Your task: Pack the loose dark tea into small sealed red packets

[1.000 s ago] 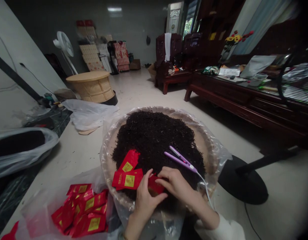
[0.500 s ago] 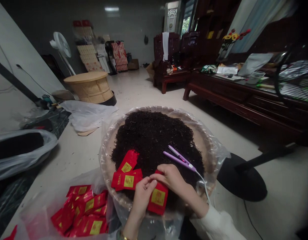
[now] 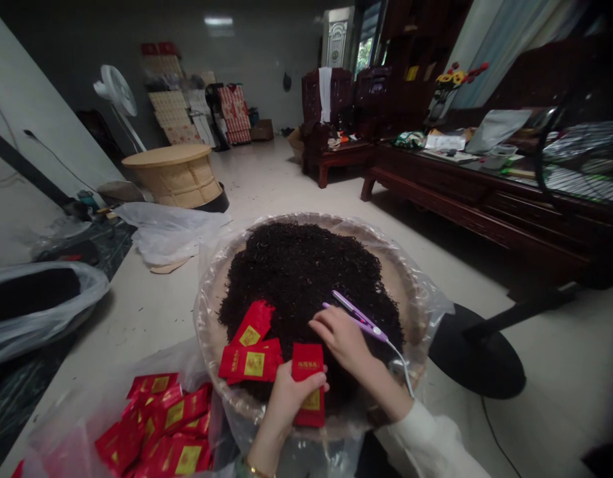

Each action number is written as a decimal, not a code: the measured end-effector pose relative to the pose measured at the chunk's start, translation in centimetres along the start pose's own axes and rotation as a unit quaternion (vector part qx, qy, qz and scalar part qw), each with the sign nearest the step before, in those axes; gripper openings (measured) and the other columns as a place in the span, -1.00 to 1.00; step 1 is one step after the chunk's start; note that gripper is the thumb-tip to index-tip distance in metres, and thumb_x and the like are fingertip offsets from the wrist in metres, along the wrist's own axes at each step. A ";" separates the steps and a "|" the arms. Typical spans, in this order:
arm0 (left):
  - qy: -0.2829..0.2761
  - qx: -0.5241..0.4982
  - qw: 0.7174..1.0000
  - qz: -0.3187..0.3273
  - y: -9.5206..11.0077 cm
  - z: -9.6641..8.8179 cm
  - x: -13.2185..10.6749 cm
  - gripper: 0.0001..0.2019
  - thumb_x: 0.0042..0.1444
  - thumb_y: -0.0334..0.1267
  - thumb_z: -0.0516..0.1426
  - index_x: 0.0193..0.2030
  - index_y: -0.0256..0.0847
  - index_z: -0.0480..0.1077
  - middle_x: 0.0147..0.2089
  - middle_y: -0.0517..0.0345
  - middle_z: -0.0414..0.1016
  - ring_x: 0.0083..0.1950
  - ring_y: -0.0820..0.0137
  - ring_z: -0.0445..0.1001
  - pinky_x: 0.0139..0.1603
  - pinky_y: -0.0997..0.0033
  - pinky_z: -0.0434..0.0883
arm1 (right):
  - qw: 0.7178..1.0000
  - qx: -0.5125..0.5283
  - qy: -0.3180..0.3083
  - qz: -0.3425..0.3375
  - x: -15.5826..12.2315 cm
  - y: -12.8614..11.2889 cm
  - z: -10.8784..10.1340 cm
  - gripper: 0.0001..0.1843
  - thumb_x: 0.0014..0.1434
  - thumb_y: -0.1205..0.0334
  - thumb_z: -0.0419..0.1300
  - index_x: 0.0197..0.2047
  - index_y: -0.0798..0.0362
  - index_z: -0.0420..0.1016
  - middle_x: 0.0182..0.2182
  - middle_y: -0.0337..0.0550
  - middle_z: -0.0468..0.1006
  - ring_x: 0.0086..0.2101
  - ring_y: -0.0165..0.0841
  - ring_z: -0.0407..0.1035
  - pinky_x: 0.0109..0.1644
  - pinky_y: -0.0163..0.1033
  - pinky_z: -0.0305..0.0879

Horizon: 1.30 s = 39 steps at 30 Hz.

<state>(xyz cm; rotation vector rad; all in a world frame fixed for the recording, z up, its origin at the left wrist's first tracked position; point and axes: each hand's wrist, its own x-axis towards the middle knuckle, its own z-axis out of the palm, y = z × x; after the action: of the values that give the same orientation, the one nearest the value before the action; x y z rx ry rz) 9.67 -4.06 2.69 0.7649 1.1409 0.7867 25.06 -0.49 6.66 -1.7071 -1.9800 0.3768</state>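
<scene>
First inspector: State the position of the item in hand.

Second inspector: One red sachet (image 3: 308,353), upright over the near rim of a round tray (image 3: 414,292). The left hand (image 3: 286,393) grips it, thumb across its gold label. Whether its top edge is sealed, I cannot tell.

First inspector: And the right hand (image 3: 342,337)?

Second inspector: Near the sachet but apart from it, fingers bent together above the dark dried leaves (image 3: 301,272). Whether they pinch anything, I cannot tell. It covers part of a purple hair straightener (image 3: 375,330), whose arms stand apart.

First inspector: Contents of containers?

Second inspector: The tray, lined with clear plastic, holds the leaves in a broad heap, with more sachets (image 3: 255,362) overlapping at its near left. Beside it, a plastic bag (image 3: 62,415) holds a jumble of sachets; the lower frame edge cuts it off. A second bag (image 3: 98,285), cut off at left, appears to hold similar dark leaves.

First inspector: Clearance?

Second inspector: Open floor (image 3: 267,182) beyond the tray; a black stand base (image 3: 478,355) sits just beside its right rim.
</scene>
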 end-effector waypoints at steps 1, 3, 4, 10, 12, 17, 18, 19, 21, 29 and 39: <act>0.012 -0.026 1.000 -0.010 -0.1 -0.1 0.0 -0.46 -0.43 -0.08 0.46 -0.29 -0.37 0.52 -0.32 -0.09 0.65 -0.44 0.23 0.60 -0.40 0.34 0.51 | 0.998 -0.046 0.024 0.032 0.3 0.9 -0.3 -0.74 0.28 0.11 0.15 -0.06 0.07 0.48 -0.15 0.00 0.52 -0.14 -0.21 0.37 -0.13 -0.23 0.21; 0.029 -0.059 0.998 -0.015 -0.3 -0.4 0.1 -0.40 -0.45 -0.05 0.47 -0.24 -0.37 0.52 -0.24 -0.15 0.65 -0.42 0.22 0.62 -0.39 0.33 0.53 | 0.983 -0.146 0.018 0.106 0.7 2.8 -0.7 -0.50 0.18 0.17 0.25 0.16 0.14 0.34 0.01 0.19 0.45 -0.06 -0.06 0.33 -0.10 -0.11 0.23; 0.035 -0.066 0.997 -0.014 -0.3 -0.5 0.1 -0.40 -0.45 -0.05 0.47 -0.24 -0.37 0.52 -0.23 -0.16 0.65 -0.42 0.22 0.63 -0.39 0.33 0.54 | 0.975 -0.180 -0.003 0.128 0.7 3.7 -0.8 -0.45 0.17 0.20 0.26 0.19 0.17 0.29 0.00 0.22 0.45 -0.08 -0.03 0.34 -0.12 -0.08 0.24; 0.036 -0.061 0.997 -0.005 -0.2 -0.7 0.2 -0.39 -0.46 -0.04 0.47 -0.24 -0.38 0.53 -0.22 -0.19 0.65 -0.41 0.22 0.63 -0.38 0.35 0.55 | 0.978 -0.182 -0.029 0.099 0.2 6.3 -0.3 -0.60 0.24 0.24 0.14 0.14 0.12 0.34 -0.07 0.10 0.47 -0.11 -0.10 0.36 -0.12 -0.11 0.26; 0.035 -0.059 0.998 -0.005 -0.2 -0.6 0.3 -0.38 -0.48 -0.04 0.47 -0.24 -0.38 0.53 -0.22 -0.18 0.65 -0.42 0.22 0.63 -0.39 0.35 0.55 | 0.985 -0.153 -0.013 0.078 0.1 6.6 0.1 -0.52 0.22 0.24 0.15 0.21 0.08 0.26 -0.04 0.09 0.44 -0.11 -0.13 0.36 -0.10 -0.13 0.27; 0.033 -0.065 0.997 -0.001 -0.4 -0.5 0.3 -0.38 -0.48 -0.03 0.47 -0.25 -0.38 0.53 -0.23 -0.17 0.66 -0.43 0.23 0.62 -0.40 0.35 0.54 | 0.978 -0.185 -0.023 0.093 0.2 7.0 0.9 -0.44 0.14 0.14 0.25 0.18 0.10 0.28 -0.11 0.12 0.46 -0.14 -0.06 0.36 -0.16 -0.12 0.26; 0.030 -0.065 0.997 0.000 -0.4 -0.5 0.3 -0.38 -0.48 -0.03 0.47 -0.25 -0.38 0.53 -0.23 -0.18 0.66 -0.43 0.23 0.62 -0.40 0.35 0.54 | 0.978 -0.186 -0.026 0.095 0.2 7.1 1.0 -0.49 0.15 0.15 0.25 0.13 0.12 0.33 -0.14 0.12 0.47 -0.16 -0.06 0.36 -0.16 -0.12 0.26; 0.029 -0.065 0.997 0.000 -0.4 -0.5 0.3 -0.37 -0.49 -0.03 0.47 -0.24 -0.39 0.53 -0.24 -0.19 0.65 -0.43 0.23 0.62 -0.41 0.35 0.53 | 0.980 -0.175 -0.027 0.094 0.2 7.2 1.0 -0.54 0.15 0.17 0.24 0.09 0.13 0.37 -0.15 0.10 0.46 -0.17 -0.08 0.36 -0.15 -0.13 0.26; 0.028 -0.061 0.998 -0.001 -0.4 -0.6 0.3 -0.36 -0.50 -0.02 0.47 -0.24 -0.39 0.53 -0.23 -0.20 0.65 -0.44 0.23 0.62 -0.43 0.36 0.52 | 0.989 -0.117 -0.016 0.091 0.2 7.3 0.6 -0.60 0.14 0.21 0.23 0.05 0.14 0.40 -0.15 0.07 0.45 -0.17 -0.13 0.38 -0.13 -0.16 0.28; 0.013 -0.014 1.000 0.025 -0.9 -0.7 0.8 -0.48 -0.40 -0.08 0.45 -0.29 -0.38 0.54 -0.36 -0.06 0.65 -0.43 0.24 0.59 -0.37 0.35 0.50 | 0.973 0.170 -0.153 -0.007 -0.4 2.2 -4.1 -0.53 0.04 0.10 0.32 0.02 0.08 0.49 -0.20 -0.11 0.55 -0.25 -0.25 0.41 -0.19 -0.27 0.28; 0.019 0.102 0.993 0.057 -2.1 -1.3 1.4 -0.68 -0.32 -0.21 0.39 -0.41 -0.37 0.55 -0.50 0.07 0.58 -0.45 0.28 0.51 -0.42 0.39 0.40 | 0.954 0.158 -0.254 -0.019 -0.3 -2.4 -3.9 -0.76 0.17 0.13 0.17 -0.37 0.10 0.59 -0.56 -0.31 0.45 -0.52 -0.45 0.19 -0.46 -0.38 -0.03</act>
<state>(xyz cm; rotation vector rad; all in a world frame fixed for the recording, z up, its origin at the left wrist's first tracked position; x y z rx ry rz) 9.02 -3.82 -0.10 0.9953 1.2320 0.7899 25.19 -1.65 11.13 -1.4607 -2.1390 1.1492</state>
